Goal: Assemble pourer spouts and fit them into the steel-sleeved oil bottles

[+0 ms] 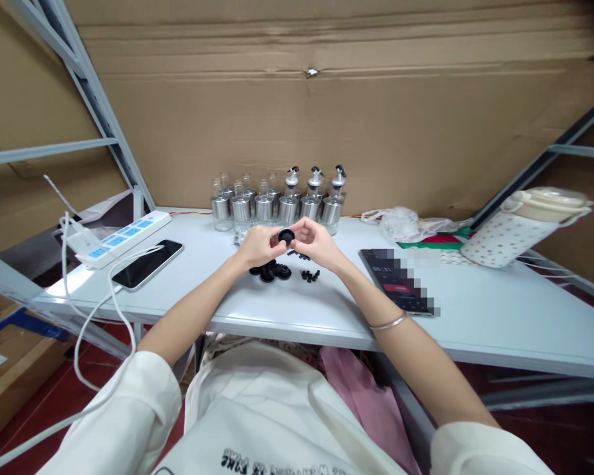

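Our fingers [281,247] of left hand [258,245] and right hand [317,244] are closed, pinching. Just above centre, three bottles [331,210] already wear spouts [316,175]; the other bottles [222,208] show none. One black disc [286,236] sits between our fingertips, mid-frame; more discs [267,276] lie loose below, smaller black pieces [310,276] to their right.

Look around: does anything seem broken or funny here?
Yes: the big brown cardboard sheet has a small, ragged hole, high above the clear glass bottles with silver metal bands. It shows bright white against the brown, so it looks torn.
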The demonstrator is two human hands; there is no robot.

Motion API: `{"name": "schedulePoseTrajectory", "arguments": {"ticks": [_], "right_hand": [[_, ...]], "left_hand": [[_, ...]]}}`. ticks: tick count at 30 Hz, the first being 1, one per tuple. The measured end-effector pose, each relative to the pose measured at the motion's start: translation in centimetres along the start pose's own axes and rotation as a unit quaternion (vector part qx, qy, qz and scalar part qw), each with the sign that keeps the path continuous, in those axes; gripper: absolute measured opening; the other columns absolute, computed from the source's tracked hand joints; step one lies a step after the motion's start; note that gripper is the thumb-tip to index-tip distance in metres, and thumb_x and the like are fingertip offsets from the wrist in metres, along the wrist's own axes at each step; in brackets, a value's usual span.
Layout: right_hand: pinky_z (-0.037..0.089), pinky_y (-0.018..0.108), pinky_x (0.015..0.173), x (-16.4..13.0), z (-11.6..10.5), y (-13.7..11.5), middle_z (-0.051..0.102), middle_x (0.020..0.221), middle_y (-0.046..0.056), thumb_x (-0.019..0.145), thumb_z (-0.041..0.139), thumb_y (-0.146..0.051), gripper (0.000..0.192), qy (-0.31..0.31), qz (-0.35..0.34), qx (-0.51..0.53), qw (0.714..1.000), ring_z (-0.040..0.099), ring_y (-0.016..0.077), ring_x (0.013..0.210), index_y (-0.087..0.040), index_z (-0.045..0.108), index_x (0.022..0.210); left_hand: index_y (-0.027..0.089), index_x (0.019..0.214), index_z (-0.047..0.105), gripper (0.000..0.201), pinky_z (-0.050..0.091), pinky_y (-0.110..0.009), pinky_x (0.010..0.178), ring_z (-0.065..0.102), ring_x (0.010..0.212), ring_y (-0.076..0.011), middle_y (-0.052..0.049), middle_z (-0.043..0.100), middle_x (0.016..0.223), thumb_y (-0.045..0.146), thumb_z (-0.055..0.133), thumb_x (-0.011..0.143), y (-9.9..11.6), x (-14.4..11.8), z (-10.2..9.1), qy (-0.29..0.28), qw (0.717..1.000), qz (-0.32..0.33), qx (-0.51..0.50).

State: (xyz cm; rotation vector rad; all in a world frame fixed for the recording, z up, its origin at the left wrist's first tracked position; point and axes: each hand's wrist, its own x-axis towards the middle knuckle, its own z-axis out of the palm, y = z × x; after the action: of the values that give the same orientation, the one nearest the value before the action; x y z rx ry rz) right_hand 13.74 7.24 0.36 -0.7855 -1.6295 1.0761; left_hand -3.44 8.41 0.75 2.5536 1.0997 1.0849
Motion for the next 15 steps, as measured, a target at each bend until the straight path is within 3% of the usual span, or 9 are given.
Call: {"name": "schedulePoseTrajectory", "arguments": {"ticks": [6, 15], "right_hand": [[0.044, 0.023, 0.054, 0.04, 0.14, -0.05, 0.057, 0.064, -0.005, 0.057, 0.068, -0.021, 0.026, 0.009, -0.015, -0.009, 1.000, 0.052, 0.0080, 0.055, -0.020, 0.049, 0.075], [0.047, 0.024, 0.053, 0.19, -0.17, 0.18, 0.062, 0.066, -0.004, 0.056, 0.070, -0.018, 0.027, 0.017, 0.004, 0.012, 1.000, 0.057, 0.0091, 0.053, -0.019, 0.052, 0.076]], "left_hand": [[0.018, 0.052, 0.038, 0.021, 0.027, -0.023, 0.049, 0.039, 0.046, -0.0092, 0.003, 0.044, 0.047, 0.035, 0.042, 0.065, -0.13, 0.02, 0.23, 0.012, 1.000, 0.011, -0.010], [0.019, 0.057, 0.041, 0.021, 0.030, -0.023, 0.050, 0.044, 0.050, -0.0108, 0.002, 0.048, 0.052, 0.033, 0.044, 0.073, -0.30, 0.09, 0.23, 0.019, 0.998, 0.037, 0.046]]}}
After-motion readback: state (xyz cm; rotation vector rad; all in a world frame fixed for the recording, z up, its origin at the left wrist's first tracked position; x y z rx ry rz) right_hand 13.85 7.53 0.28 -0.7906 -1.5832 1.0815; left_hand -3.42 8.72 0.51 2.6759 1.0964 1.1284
